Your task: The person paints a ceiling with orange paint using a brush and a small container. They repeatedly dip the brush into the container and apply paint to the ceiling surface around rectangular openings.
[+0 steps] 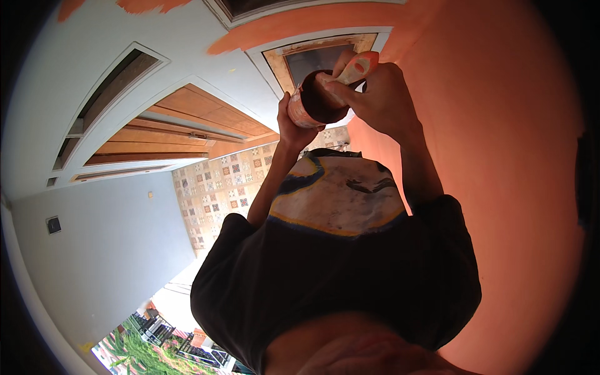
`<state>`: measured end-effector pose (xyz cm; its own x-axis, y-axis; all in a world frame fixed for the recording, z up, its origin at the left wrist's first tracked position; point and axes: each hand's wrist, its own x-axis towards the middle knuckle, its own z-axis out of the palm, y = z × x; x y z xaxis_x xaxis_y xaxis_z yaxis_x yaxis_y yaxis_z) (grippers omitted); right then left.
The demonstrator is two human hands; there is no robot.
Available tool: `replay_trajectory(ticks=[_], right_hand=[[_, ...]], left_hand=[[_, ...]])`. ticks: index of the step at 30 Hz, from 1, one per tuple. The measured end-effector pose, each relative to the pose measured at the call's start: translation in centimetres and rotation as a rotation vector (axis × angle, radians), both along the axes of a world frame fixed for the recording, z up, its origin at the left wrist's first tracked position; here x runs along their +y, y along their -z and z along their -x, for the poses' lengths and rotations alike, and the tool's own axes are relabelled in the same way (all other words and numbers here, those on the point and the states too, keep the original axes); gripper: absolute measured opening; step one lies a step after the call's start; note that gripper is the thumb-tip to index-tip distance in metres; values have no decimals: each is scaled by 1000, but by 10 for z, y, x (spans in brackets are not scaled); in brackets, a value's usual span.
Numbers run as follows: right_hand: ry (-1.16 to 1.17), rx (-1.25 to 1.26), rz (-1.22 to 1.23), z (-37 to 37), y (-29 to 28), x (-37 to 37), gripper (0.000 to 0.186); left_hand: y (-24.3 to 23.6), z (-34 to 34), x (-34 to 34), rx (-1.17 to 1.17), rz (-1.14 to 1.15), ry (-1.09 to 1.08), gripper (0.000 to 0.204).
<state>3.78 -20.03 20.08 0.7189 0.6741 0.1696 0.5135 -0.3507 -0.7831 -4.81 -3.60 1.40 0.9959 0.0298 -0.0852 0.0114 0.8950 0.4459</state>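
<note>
My left hand (294, 129) is wrapped round a small round paint can (301, 114), smeared with orange on its outside. The can is tilted so that its dark inside shows. My right hand (386, 103) grips a paintbrush (357, 67) by its pale handle, which has orange paint at its end. The brush points down into the can's mouth, and its bristles are hidden there. Both hands are close together, held out in front of my chest.
An orange wall (500, 137) rises on my right. Ahead is a wood-framed window (278, 69) under an orange band (300, 30) with a ragged edge. To the left are a pale wall (187, 53) and a wooden door (181, 122). Patterned tiles (219, 190) cover the floor; plants (134, 347) show outside.
</note>
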Motion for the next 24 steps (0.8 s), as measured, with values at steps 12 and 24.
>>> replay_trajectory(ticks=[12, 24], right_hand=[[-10, -248, 288, 9, 16, 25, 33], [-11, -203, 146, 2, 16, 20, 29]], left_hand=[[-9, -1, -4, 126, 82, -45, 59], [-10, 0, -3, 100, 99, -72, 58]])
